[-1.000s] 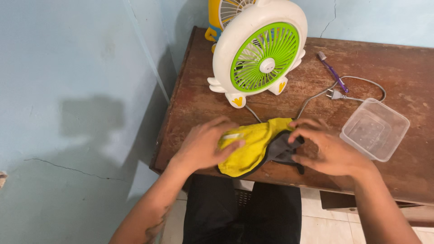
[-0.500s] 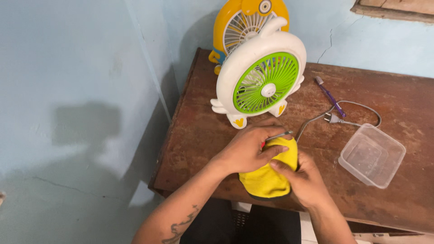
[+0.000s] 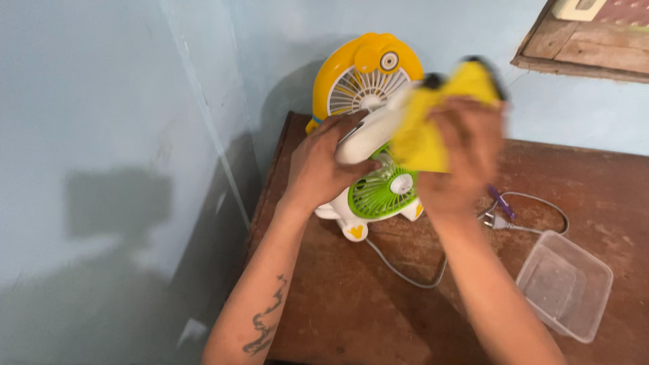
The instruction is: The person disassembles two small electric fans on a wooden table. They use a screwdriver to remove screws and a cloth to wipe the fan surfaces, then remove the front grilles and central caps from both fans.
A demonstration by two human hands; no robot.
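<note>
Left hand [image 3: 324, 162] grips white fan [image 3: 375, 196]; right hand [image 3: 463, 159] clutches yellow cloth [image 3: 426, 132] (plastic tub [image 3: 564, 287] nearby).

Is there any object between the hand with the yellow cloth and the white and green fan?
Nothing visible. The right hand presses the yellow cloth straight against the top of the white and green fan, and the left hand grips the fan's upper rim beside it. The yellow fan stands behind.
</note>
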